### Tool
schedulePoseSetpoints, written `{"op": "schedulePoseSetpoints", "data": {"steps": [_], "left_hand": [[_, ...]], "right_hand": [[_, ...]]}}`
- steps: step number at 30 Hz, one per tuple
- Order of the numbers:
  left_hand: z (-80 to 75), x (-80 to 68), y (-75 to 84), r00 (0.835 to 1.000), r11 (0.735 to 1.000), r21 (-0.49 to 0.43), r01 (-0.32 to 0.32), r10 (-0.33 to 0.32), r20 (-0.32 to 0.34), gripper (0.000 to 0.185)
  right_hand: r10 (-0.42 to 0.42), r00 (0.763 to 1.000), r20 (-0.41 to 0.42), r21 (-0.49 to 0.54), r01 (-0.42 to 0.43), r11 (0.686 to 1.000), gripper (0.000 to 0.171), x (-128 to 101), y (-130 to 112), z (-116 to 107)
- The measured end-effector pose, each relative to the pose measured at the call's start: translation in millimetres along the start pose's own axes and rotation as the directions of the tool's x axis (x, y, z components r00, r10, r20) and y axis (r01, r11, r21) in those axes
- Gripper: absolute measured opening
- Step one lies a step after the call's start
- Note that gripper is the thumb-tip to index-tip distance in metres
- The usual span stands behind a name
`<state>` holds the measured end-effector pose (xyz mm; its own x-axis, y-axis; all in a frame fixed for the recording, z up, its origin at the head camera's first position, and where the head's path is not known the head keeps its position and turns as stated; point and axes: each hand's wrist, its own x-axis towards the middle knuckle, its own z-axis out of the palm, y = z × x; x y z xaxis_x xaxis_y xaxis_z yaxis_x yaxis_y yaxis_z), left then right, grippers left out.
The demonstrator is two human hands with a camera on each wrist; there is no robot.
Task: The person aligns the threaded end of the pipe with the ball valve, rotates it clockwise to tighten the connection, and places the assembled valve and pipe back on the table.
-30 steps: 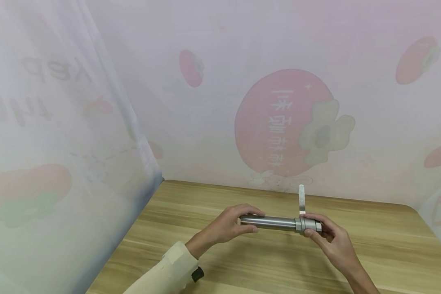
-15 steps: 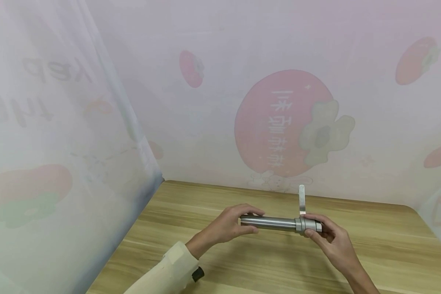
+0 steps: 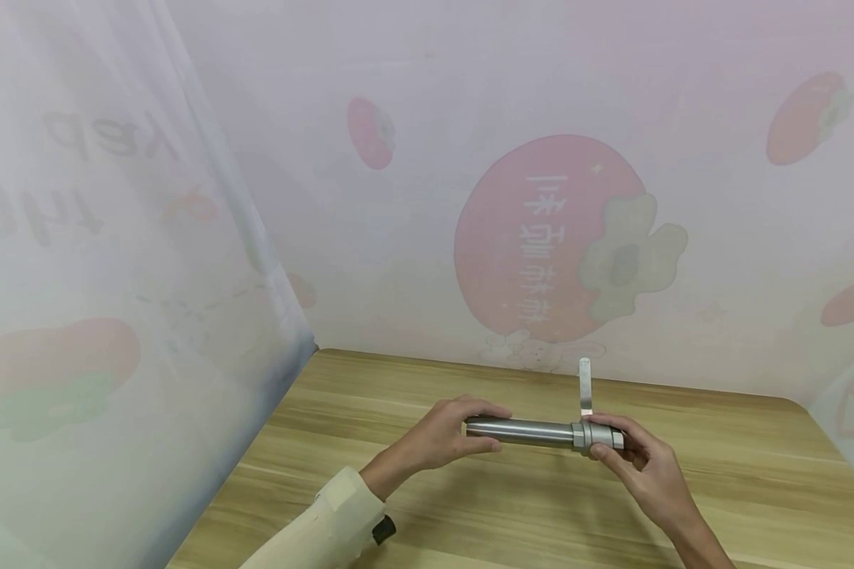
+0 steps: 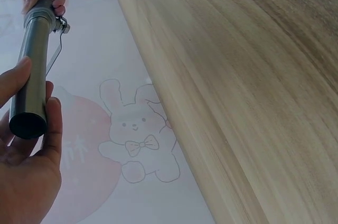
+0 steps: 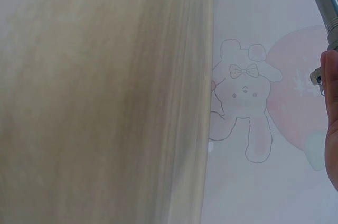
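Observation:
A shiny metal pipe (image 3: pixel 527 431) joined to a ball valve (image 3: pixel 598 435) is held level above the table. The valve's flat lever handle (image 3: pixel 585 387) points away toward the back wall. My left hand (image 3: pixel 441 435) grips the pipe's left end between thumb and fingers; in the left wrist view its open, dark end (image 4: pixel 28 125) faces the camera. At the other end, my right hand (image 3: pixel 648 466) holds the valve body, thumb in front and fingers behind. Only the edge of that hand (image 5: pixel 331 118) shows in the right wrist view.
A wood-grain table (image 3: pixel 370 387) lies below both hands. Behind it and at the left hang pale printed cloths (image 3: pixel 413 261) with fruit pictures. A small black object (image 3: pixel 383 530) shows beside the left sleeve cuff (image 3: pixel 349 494).

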<state>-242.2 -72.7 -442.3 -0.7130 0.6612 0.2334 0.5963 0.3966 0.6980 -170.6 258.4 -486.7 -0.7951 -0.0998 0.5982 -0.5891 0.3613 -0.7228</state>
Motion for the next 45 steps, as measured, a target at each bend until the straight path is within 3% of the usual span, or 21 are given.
{"op": "schedulePoseSetpoints", "data": {"steps": [16, 45], "left_hand": [[1.3, 0.9, -2.6, 0.999, 0.996, -0.088, 0.025, -0.023, 0.026, 0.045], [0.9, 0.8, -4.2, 0.998, 0.994, -0.111, 0.023, -0.017, 0.054, 0.038]], "right_hand": [[0.023, 1.0, 0.005, 0.008, -0.023, 1.0, 0.043, 0.3, 0.1, 0.0], [0.022, 1.0, 0.006, 0.025, -0.022, 0.999, 0.044, -0.2, -1.2, 0.2]]}}
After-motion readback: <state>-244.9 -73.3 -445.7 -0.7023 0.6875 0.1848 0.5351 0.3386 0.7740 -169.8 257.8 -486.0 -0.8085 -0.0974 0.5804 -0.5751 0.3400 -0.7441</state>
